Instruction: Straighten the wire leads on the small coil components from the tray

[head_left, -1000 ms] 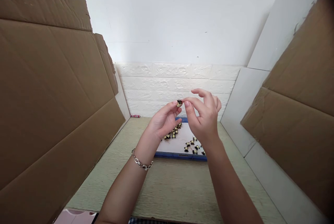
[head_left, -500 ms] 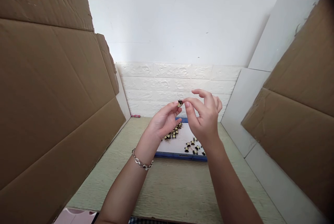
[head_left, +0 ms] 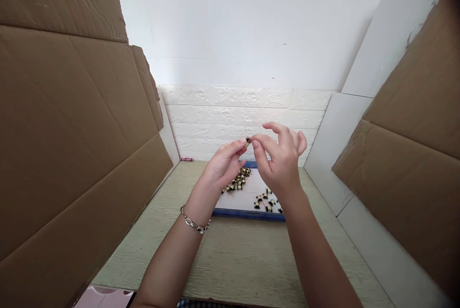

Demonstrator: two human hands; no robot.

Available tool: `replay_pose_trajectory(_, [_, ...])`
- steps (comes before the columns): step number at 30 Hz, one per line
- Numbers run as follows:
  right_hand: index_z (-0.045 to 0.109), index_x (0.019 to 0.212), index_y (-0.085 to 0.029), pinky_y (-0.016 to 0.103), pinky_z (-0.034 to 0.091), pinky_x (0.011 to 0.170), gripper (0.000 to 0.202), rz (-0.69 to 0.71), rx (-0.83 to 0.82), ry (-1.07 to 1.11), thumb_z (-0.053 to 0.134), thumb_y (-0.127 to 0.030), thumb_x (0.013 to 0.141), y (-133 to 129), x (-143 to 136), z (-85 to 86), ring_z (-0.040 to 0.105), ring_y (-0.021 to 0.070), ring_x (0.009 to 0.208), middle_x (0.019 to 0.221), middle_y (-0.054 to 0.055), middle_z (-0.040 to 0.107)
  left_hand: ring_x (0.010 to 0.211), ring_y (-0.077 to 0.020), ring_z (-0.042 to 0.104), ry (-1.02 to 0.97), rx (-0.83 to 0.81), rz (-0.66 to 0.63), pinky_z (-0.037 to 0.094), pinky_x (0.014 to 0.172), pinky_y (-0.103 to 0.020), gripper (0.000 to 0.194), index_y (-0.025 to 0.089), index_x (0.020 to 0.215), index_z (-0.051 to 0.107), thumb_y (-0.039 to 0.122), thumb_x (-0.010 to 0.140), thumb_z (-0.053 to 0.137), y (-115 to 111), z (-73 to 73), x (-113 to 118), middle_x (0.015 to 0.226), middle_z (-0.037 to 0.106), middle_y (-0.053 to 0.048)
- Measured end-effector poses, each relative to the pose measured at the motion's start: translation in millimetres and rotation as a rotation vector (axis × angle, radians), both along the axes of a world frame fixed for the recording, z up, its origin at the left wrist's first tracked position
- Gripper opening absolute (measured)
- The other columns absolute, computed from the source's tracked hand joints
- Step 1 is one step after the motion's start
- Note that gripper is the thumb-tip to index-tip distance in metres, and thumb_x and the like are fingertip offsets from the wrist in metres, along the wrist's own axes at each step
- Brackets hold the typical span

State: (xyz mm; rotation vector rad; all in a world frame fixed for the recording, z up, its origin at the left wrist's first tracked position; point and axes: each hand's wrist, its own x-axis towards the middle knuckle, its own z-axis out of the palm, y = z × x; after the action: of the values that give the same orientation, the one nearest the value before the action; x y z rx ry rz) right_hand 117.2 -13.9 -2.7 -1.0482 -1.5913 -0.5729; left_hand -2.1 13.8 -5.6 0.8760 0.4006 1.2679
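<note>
- Compared with half a second ago, the right hand (head_left: 282, 164) has shifted slightly left, its thumb and forefinger tips now closer to the small black-and-pale-yellow wound component (head_left: 247, 142).
- The lower fingers of the left hand (head_left: 223, 164) have drawn up a little, so more of the heap below them shows.
- The component remains near the centre of the frame, raised above the table, but less of it is visible between the fingertips.
- Left hand: thumb and fingers pinch the component narrowly at the tips, the palm open.
- Right hand: thumb and forefinger nearly meet at the component's right side, the other fingers raised and spread; whether they grip it or a fine wire, I cannot tell.
- Below the hands, a blue-rimmed tray with a white base (head_left: 251, 214) rests on the pale green wood-grained table (head_left: 237, 260).
- Similar black-and-yellow components lie in the tray: a dense heap (head_left: 239, 182) at its left, a looser scatter (head_left: 265, 196) at lower right.
</note>
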Motion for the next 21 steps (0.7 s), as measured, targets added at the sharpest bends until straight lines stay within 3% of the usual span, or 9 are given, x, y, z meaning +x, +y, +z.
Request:
replay_pose_trajectory(6, [0.062,0.083,-0.029,0.052,0.014,0.1,0.02,-0.014,0.008,-0.021,0.043,-0.032,0.086,1.0,0.5,-0.7,0.05,0.0224,0.104,0.113,0.004,0.056,0.073,-0.0094,0.05,-0.008,-0.004,0.001,0.035,0.072,-0.027,0.011,0.017,0.062,0.06,0.021,0.065,0.07,-0.2,0.9,0.7,0.071,0.06,0.004])
replay_pose_trajectory(12, [0.062,0.082,-0.029,0.051,0.021,0.097,0.018,0.085,-0.027,0.092,0.044,-0.03,0.085,-1.5,1.4,3.8,0.05,0.0223,0.104,0.112,0.003,0.057,0.076,-0.0101,0.053,-0.064,-0.05,-0.097,0.038,0.073,-0.028,0.009,0.019,0.066,0.062,0.025,0.067,0.069,-0.5,0.9,-1.2,0.075,0.062,0.004])
replay_pose_trajectory(21, [0.063,0.083,-0.028,0.049,0.021,0.097,0.017,0.11,-0.045,0.094,0.047,-0.029,0.083,-0.8,0.3,2.4,0.049,0.0231,0.104,0.112,0.003,0.056,0.077,-0.0099,0.053,-0.056,-0.046,-0.082,0.038,0.072,-0.028,0.011,0.018,0.065,0.06,0.024,0.066,0.07,-1.9,1.6,-1.5,0.074,0.062,0.003])
